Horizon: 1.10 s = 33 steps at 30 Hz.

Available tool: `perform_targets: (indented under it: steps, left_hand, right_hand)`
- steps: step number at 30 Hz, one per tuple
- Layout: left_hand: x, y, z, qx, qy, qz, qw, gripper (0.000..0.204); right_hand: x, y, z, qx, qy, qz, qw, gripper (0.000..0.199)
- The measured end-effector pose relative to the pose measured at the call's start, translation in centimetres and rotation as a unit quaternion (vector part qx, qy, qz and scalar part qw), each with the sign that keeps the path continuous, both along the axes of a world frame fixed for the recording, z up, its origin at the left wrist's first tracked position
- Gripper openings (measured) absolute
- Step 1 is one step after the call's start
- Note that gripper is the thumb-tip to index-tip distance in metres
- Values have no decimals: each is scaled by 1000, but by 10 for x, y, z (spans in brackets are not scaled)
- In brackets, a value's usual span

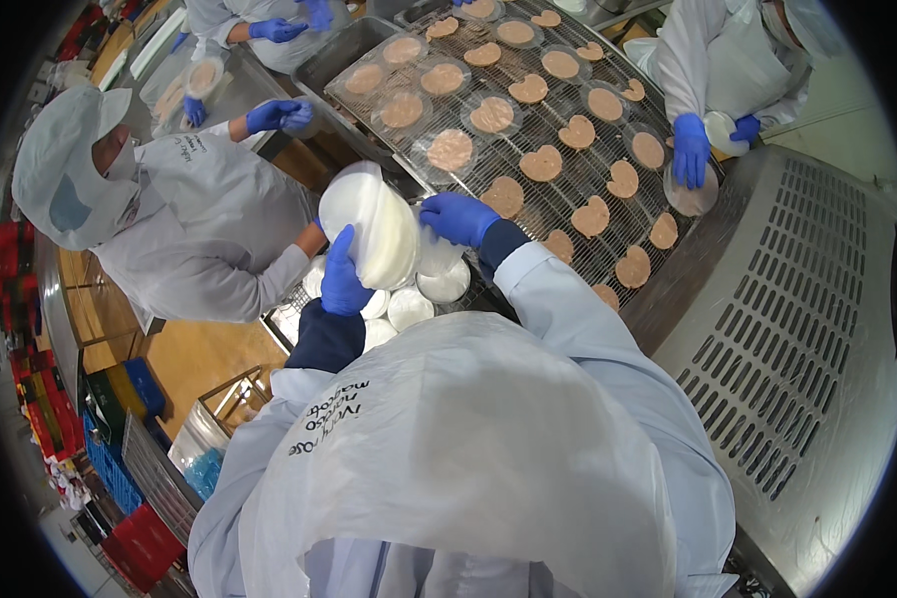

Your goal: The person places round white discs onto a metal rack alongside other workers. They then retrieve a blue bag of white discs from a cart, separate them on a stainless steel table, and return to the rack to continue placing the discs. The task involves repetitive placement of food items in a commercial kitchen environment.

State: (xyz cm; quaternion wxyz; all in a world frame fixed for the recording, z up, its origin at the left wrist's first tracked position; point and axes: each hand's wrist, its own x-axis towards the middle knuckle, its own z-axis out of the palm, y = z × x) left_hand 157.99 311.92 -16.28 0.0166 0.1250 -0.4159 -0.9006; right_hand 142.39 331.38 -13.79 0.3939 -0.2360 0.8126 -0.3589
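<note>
My left hand (344, 277), in a blue glove, is closed around a thick stack of thin white round sheets (389, 239), thumb over the near side. Just right of the stack, my right hand (458, 217), also gloved in blue, has its fingers pinched on a thin translucent round sheet (436, 255) that hangs below them. Beneath both hands, more stacks of white round sheets (410, 309) lie in a wire basket (277, 329). Beyond my right hand, a wire-mesh conveyor (568, 184) carries several pink meat slices (540, 162), round or notched like a kidney; some lie on round clear sheets.
A co-worker (204, 199) stands close on my left, an arm reaching near the stack. Other gloved workers stand at the far left and at the far right (728, 70). A slotted metal cover (787, 329) flanks the conveyor on the right. A grey bin (344, 65) stands beyond.
</note>
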Motion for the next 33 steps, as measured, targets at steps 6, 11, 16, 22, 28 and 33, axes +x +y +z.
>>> perform_targets:
  steps: [6, 11, 16, 22, 28, 33]
  left_hand:
    - [5, 41, -51, -76, 22, -5, 997, 52]
    - [-15, 71, -45, -24, 1, -25, 999, 53]
    - [-39, 97, -68, 142, -32, -51, 988, 47]
    - [-34, 140, -55, 71, 12, -73, 995, 40]
    - [-25, 129, -99, -255, 131, -110, 952, 54]
    - [-1, 121, -126, -352, 144, -73, 922, 59]
  right_hand:
    - [-6, 33, -26, -63, -6, 0, 998, 23]
    - [-28, 61, -36, -80, -3, -50, 995, 24]
    - [-48, 83, -64, -133, 19, -124, 983, 21]
    - [-36, 69, -144, -231, -47, -38, 971, 22]
    - [11, 51, -216, -273, -425, -29, 863, 31]
    - [32, 73, -196, -160, -203, 121, 958, 29]
